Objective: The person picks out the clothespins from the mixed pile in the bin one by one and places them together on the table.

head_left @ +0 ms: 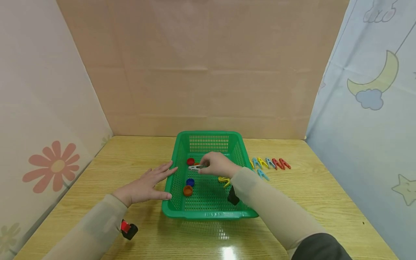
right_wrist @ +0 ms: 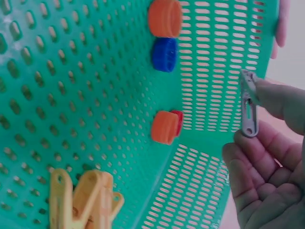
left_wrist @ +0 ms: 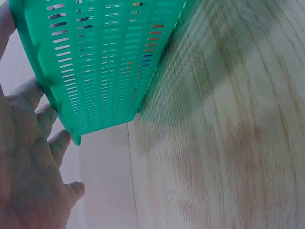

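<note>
In the head view, a green plastic basket [head_left: 211, 215] stands on the table. My right hand [head_left: 217, 164] is over its inside, pinching a grey clothespin [right_wrist: 248, 107] between thumb and fingers. Fingers spread and mostly straight, my left hand [head_left: 146, 186] rests at the basket's left rim. Along the left side of the basket floor lie a red bottle cap [head_left: 190, 161], a blue cap [head_left: 190, 182] and an orange cap [head_left: 187, 190]. A second orange cap [right_wrist: 164, 127] sits beside the red one. Yellow clothespins [right_wrist: 61, 202] lie in the basket below my right forearm.
Right of the basket, several clothespins form a row on the wooden table [head_left: 312, 202], with red ones [head_left: 285, 163] at its right end. A light blue clothespin [head_left: 263, 174] lies in front of the row. Brown paper [head_left: 208, 90] covers the back wall.
</note>
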The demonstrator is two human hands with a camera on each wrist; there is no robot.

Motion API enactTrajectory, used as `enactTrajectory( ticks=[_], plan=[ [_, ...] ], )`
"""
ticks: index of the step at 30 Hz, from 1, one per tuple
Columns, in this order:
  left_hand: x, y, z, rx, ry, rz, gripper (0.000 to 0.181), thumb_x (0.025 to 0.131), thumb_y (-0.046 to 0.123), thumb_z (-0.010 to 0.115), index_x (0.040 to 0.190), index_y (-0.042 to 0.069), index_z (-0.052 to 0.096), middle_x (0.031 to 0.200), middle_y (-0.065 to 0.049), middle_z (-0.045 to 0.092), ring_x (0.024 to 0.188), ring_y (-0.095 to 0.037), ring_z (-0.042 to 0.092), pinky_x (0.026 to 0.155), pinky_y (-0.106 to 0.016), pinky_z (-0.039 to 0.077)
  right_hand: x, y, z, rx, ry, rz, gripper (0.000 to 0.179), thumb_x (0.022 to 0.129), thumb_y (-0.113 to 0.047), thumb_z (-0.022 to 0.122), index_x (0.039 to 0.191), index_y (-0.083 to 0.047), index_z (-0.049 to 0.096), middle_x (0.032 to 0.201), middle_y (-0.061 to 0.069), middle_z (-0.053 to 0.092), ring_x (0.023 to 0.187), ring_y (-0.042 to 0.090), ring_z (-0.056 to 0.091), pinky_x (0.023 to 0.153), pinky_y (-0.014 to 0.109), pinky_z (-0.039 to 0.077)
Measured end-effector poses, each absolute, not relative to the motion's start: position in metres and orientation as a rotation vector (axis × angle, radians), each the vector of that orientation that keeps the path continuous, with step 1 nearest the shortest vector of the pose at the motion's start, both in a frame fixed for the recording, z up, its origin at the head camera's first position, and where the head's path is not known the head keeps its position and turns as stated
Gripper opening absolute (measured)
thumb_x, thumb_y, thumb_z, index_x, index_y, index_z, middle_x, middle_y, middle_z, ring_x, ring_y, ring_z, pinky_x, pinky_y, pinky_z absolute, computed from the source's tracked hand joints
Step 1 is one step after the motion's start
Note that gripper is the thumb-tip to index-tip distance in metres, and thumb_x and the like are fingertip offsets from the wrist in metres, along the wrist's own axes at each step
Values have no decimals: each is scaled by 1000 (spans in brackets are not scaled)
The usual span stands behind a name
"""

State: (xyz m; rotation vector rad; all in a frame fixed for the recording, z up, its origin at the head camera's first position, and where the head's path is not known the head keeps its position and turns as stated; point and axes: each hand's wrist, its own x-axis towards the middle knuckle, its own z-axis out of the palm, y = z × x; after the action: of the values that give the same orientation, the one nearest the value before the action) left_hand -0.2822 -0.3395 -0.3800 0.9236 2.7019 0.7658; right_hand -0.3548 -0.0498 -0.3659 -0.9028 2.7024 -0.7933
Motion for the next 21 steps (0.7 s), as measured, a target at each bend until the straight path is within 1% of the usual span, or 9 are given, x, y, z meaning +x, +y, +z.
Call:
enactTrajectory(
  ticks=[7, 10, 14, 17, 21],
  plan=[
    [-281, -340, -379, 925, 2706, 758, 86, 86, 50, 66, 155, 19, 24, 161, -8, 8, 145, -39, 5, 106, -70, -1, -355, -42, -348, -832, 2723, -907, 26, 87, -32, 73, 107, -15, 70, 100, -6, 65, 89, 11, 59, 79, 33, 51],
    [-281, -341, -379, 933, 2709, 763, 86, 86, 49, 67, 154, 16, 25, 161, -10, 8, 145, -41, 6, 106, -71, -1, -356, -36, -339, -808, 2720, -942, 27, 87, -31, 73, 107, -15, 69, 100, -5, 65, 91, 13, 58, 82, 35, 50],
    [-281, -342, -380, 934, 2712, 771, 85, 86, 47, 67, 154, 17, 26, 161, -11, 9, 144, -42, 6, 105, -71, -1, -357, -26, -330, -807, 2745, -952, 32, 87, -34, 72, 111, -14, 68, 104, -4, 65, 96, 15, 59, 86, 37, 50],
    [-282, -341, -380, 936, 2717, 768, 84, 86, 46, 68, 154, 18, 26, 161, -11, 10, 144, -42, 7, 105, -71, 0, -359, -16, -324, -808, 2770, -969, 35, 87, -34, 72, 114, -12, 67, 106, -2, 65, 98, 16, 60, 86, 37, 50],
    [-282, -341, -380, 937, 2718, 774, 85, 86, 45, 68, 154, 17, 26, 161, -10, 10, 144, -43, 7, 105, -71, 0, -359, -1, -319, -780, 2771, -1037, 35, 88, -29, 71, 116, -8, 66, 107, 1, 65, 97, 18, 61, 85, 38, 51]
  ],
)
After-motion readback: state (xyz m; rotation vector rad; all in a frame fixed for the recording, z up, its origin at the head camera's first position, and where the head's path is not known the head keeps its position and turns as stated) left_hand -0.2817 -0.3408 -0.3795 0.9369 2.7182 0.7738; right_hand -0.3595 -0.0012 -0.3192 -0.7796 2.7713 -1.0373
